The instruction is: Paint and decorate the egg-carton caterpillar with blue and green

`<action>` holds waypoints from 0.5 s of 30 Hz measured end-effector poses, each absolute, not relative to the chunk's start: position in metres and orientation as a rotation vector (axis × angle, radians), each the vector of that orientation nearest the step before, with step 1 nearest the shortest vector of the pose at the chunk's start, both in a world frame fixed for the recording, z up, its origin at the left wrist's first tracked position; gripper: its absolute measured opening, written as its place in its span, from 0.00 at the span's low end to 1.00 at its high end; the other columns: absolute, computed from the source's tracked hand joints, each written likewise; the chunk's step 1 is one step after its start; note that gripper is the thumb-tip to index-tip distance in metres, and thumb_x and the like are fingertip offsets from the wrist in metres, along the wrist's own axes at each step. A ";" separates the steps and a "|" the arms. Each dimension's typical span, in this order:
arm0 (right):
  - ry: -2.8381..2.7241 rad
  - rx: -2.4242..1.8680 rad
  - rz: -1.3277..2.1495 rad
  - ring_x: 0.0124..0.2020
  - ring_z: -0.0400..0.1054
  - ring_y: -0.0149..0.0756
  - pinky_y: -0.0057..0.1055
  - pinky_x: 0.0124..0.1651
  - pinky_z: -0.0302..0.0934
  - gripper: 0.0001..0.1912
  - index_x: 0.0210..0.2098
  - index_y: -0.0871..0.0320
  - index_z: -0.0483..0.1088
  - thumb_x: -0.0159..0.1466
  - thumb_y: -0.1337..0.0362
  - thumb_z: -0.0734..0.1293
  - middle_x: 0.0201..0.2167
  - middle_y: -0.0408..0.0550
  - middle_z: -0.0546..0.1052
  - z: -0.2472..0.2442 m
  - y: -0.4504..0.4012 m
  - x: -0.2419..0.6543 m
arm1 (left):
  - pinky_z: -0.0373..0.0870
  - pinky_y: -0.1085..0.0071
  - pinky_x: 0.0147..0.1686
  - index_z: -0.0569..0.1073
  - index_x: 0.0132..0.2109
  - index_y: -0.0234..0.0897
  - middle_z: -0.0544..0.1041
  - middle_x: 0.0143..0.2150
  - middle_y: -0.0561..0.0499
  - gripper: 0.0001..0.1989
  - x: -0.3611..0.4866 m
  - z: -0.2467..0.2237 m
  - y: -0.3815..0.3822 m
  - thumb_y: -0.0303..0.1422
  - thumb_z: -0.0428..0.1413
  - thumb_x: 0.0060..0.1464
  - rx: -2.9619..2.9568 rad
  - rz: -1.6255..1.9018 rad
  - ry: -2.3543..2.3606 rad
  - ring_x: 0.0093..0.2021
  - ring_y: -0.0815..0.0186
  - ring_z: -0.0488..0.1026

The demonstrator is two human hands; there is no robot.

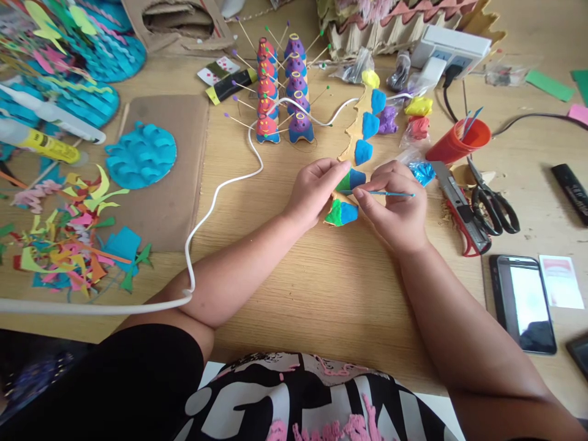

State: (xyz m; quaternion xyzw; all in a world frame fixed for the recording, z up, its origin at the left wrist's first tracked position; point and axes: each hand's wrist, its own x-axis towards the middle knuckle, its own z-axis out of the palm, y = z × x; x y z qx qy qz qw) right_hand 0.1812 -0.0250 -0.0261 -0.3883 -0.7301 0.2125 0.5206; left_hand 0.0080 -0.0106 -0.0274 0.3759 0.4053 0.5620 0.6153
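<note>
My left hand [312,191] grips a strip of egg carton [353,130] near its closer end. Blue clay [371,125] covers parts of its cups, and the near cups also carry green clay [334,212]. Pinched in my right hand [399,205] is a thin blue stick-like tool [395,194], its tip at the near cups between my hands. A yellow lump of clay [370,78] lies at the strip's far end. Purple clay [388,120], red clay [418,127] and bagged blue clay [422,173] sit to the right. My fingers partly hide the strip.
Two rows of painted carton figures [267,122] stand behind. A white cable [215,199] crosses the table and my left arm. Right are an orange cup [459,141], a utility knife [463,208], scissors [493,202] and a phone [523,303]; left, paper scraps [78,245] and cardboard [168,214].
</note>
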 end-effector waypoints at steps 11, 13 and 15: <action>-1.750 -0.933 0.527 0.42 0.80 0.46 0.55 0.54 0.80 0.15 0.35 0.48 0.79 0.69 0.46 0.78 0.33 0.48 0.79 -0.028 -0.025 0.180 | 0.62 0.73 0.28 0.71 0.26 0.37 0.68 0.24 0.58 0.26 0.008 -0.028 -0.011 0.45 0.74 0.60 0.888 1.295 0.895 0.25 0.75 0.67; -1.741 -0.921 0.547 0.42 0.80 0.47 0.56 0.54 0.80 0.14 0.35 0.48 0.79 0.68 0.47 0.79 0.33 0.48 0.79 -0.027 -0.025 0.180 | 0.61 0.73 0.28 0.70 0.26 0.37 0.67 0.24 0.58 0.25 0.008 -0.027 -0.011 0.44 0.73 0.61 0.877 1.294 0.907 0.25 0.75 0.67; -1.729 -0.896 0.582 0.41 0.80 0.46 0.57 0.55 0.80 0.13 0.36 0.48 0.80 0.68 0.48 0.80 0.34 0.47 0.79 -0.026 -0.026 0.180 | 0.61 0.73 0.28 0.70 0.26 0.37 0.67 0.23 0.59 0.25 0.008 -0.027 -0.011 0.42 0.73 0.61 0.865 1.293 0.926 0.25 0.74 0.68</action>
